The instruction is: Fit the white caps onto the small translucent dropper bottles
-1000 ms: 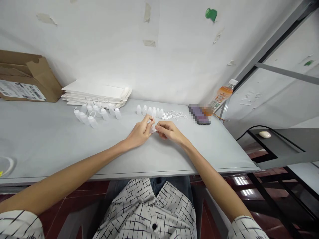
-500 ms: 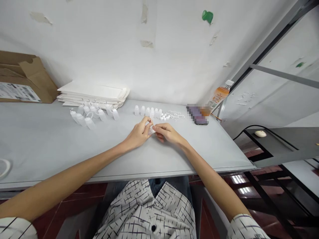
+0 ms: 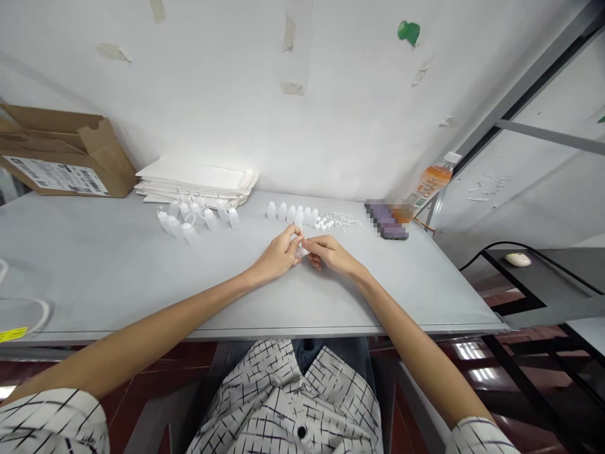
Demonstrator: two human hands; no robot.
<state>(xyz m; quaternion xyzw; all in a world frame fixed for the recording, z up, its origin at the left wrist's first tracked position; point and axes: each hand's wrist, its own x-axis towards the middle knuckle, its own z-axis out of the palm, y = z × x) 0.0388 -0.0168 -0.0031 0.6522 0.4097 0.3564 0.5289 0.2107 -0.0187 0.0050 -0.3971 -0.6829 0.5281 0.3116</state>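
Near the middle of the grey table point(image 3: 227, 284), my left hand point(image 3: 280, 253) is closed on a small translucent plastic piece point(image 3: 301, 252). The fingers of my right hand point(image 3: 328, 252) pinch the same piece from the other side; its exact shape is hard to make out. Just behind the hands, a row of small white bottles point(image 3: 282, 212) stands upright. Small white caps point(image 3: 324, 223) and thin looped white strips point(image 3: 344, 219) lie right of that row. Several bottles with looped strips and tips point(image 3: 190, 234) stand in a group at the left.
A cardboard box point(image 3: 113, 157) and a stack of white sheets point(image 3: 189, 180) are at the back left. At the back right are a phone point(image 3: 385, 219) and an orange drink bottle point(image 3: 428, 183). A white cable point(image 3: 45, 310) lies at the left edge.
The whole view has shifted, so the table items and both hands appear farther right. More of the white cable and a yellow label shows at the left. The hands keep nearly the same hold.
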